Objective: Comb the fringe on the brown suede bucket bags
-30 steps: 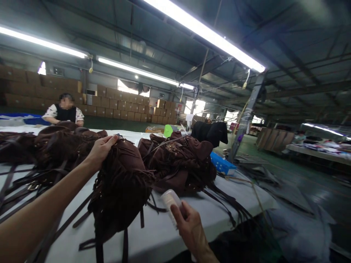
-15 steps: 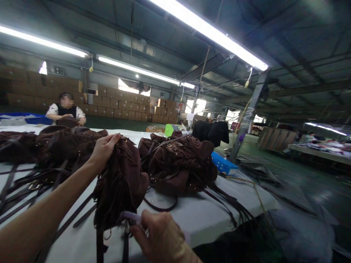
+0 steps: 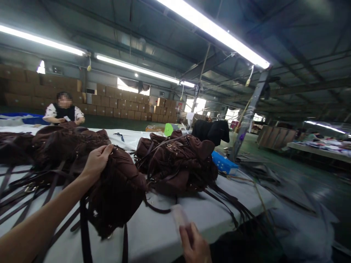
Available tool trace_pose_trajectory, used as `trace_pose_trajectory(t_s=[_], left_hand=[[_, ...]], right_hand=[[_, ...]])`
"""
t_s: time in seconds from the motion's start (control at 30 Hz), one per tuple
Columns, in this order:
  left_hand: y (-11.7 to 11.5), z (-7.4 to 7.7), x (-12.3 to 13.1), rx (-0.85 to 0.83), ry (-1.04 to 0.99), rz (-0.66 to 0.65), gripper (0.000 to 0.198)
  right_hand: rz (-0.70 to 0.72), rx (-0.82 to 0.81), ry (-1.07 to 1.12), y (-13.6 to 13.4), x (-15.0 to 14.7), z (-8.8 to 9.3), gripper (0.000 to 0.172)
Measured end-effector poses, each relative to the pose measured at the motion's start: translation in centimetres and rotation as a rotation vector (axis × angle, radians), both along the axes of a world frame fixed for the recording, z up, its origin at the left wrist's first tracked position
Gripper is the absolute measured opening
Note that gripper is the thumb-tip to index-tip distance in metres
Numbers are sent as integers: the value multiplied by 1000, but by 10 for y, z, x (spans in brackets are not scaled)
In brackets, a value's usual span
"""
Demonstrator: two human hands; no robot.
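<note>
My left hand [image 3: 97, 160] pinches the upper edge of a dark brown bag [image 3: 124, 182] with gathered, soft fabric and long straps. The bag is tilted over the white-covered table, its straps hanging toward me. My right hand [image 3: 195, 243] is closed round a pale, pinkish elongated object [image 3: 180, 216], blurred by motion, so its kind is unclear. It is apart from the bag, to its lower right. Just beyond, a heap of similar brown bags [image 3: 181, 164] lies on the right, and more brown bags [image 3: 65, 149] with trailing straps lie on the left.
Across the white table [image 3: 159, 233] sits a co-worker [image 3: 64, 111] with a small white item in hand. A blue box [image 3: 225, 163] stands by the right edge, near a post [image 3: 251, 109]. Stacked cartons [image 3: 117, 106] line the back wall.
My right hand has drawn away from the bag's lower end, moving right and down with the pale object. The bag has swung wider and rightward, with my left hand slightly lower.
</note>
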State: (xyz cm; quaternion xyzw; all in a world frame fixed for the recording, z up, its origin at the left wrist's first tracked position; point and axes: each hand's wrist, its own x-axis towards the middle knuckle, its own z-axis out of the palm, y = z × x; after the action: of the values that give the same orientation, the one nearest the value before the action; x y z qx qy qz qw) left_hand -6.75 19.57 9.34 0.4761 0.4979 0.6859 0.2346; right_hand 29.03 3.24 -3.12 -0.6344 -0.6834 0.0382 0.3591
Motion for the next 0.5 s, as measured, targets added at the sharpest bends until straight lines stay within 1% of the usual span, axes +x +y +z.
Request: trace_pose_trajectory(t_s=[0.07,0.1,0.13,0.23,0.27,0.3,0.37,0.4,0.43,0.47,0.5], left_hand=[[-10,-13,17,-66,5,7,47],[-16,-21,25,-116,-14,-24,46],[-23,-29,34,-175,-43,-90,46],[-45,-52,59,-335,-158,-388,45],[-52,-59,66,-369,-193,-460,44],[-59,-65,72,-393,-224,-498,43],[-70,-75,82,-417,-294,-492,39],[-75,-78,84,-422,-340,-477,36],[-79,-80,85,-422,-391,-460,32],[-82,-81,85,-420,-441,-439,29],[-85,-81,82,-417,-479,-416,26]], right_hand=[[-35,40,260,12,-16,13,36],[-28,64,311,17,-29,21,36],[-21,92,319,20,-43,29,36],[-41,178,167,24,-94,50,33],[-44,184,82,25,-110,52,30],[-44,170,-12,26,-124,50,25],[-18,105,-206,29,-142,37,14],[-10,66,-297,31,-144,25,15],[-14,32,-373,32,-140,11,21],[-26,3,-429,33,-129,-5,27],[-47,-23,-473,32,-112,-22,33]])
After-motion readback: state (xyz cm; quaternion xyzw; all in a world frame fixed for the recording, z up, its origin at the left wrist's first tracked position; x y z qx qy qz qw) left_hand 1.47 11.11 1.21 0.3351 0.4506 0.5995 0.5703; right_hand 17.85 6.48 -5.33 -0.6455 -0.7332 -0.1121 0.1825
